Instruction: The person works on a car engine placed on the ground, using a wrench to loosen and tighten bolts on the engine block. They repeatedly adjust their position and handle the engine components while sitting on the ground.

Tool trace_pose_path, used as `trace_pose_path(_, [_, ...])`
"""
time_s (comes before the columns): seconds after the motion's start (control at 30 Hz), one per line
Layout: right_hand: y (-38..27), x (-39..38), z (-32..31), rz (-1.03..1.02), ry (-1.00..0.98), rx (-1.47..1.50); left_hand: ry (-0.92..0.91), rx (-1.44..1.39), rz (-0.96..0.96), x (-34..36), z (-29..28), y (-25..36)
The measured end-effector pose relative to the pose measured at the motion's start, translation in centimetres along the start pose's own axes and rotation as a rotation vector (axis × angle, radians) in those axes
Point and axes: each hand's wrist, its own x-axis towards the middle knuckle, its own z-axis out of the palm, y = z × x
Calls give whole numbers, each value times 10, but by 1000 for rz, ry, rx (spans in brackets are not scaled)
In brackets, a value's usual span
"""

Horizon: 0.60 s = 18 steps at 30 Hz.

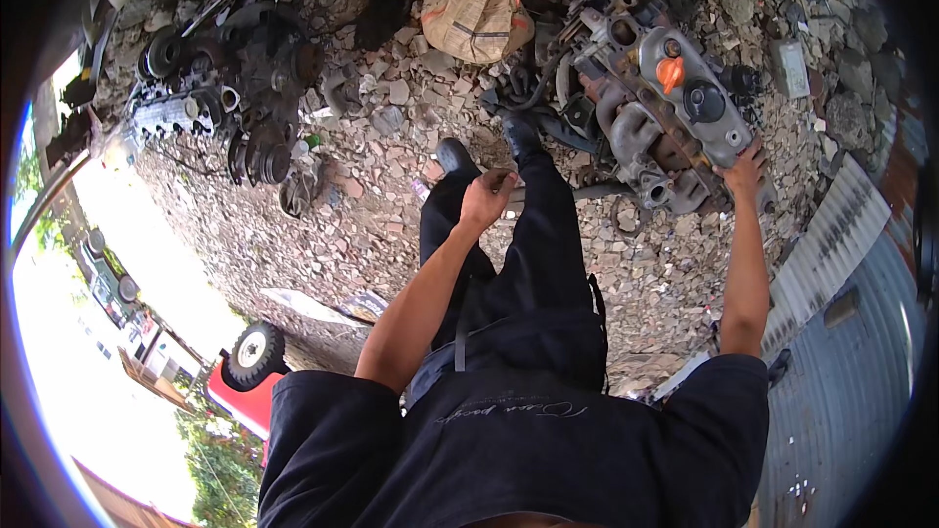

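Note:
My right hand (745, 172) reaches out to the right, its fingers hooked over the near end of a grey valve cover (693, 88). An orange oil filler cap (670, 73) and a round black part sit on top of that cover. Below it, the rusty exhaust manifold (636, 132) runs along the left side of the engine (675, 171), which lies on the rubble. In front of my legs, my left hand (487, 198) hangs with its fingers curled closed; whatever they may hold is hidden.
Another dirty engine (196, 103) lies at the left. A tan sack (477, 15) stands at the far middle, near black hoses (523, 88). Broken stone (372, 166) covers the ground around my shoes. Corrugated metal sheets (831, 332) line the right; a red vehicle's wheel (256, 352) shows lower left.

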Motion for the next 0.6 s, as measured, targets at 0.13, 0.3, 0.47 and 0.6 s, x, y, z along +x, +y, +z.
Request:
trace_pose_path(0.13, [-11,2,15,-68,113,137,-85,-23,28,31,-58,30])
trace_pose_path(0.3, [-49,-25,29,57,183,679,-211,141,182,91,-103,27])
trace_pose_path(0.47, [-161,-64,10,318,452,1015,-397,366,230,185,-154,49])
trace_pose_path(0.6, [-213,-93,-4,414,651,1018,-411,619,323,237,-196,111])
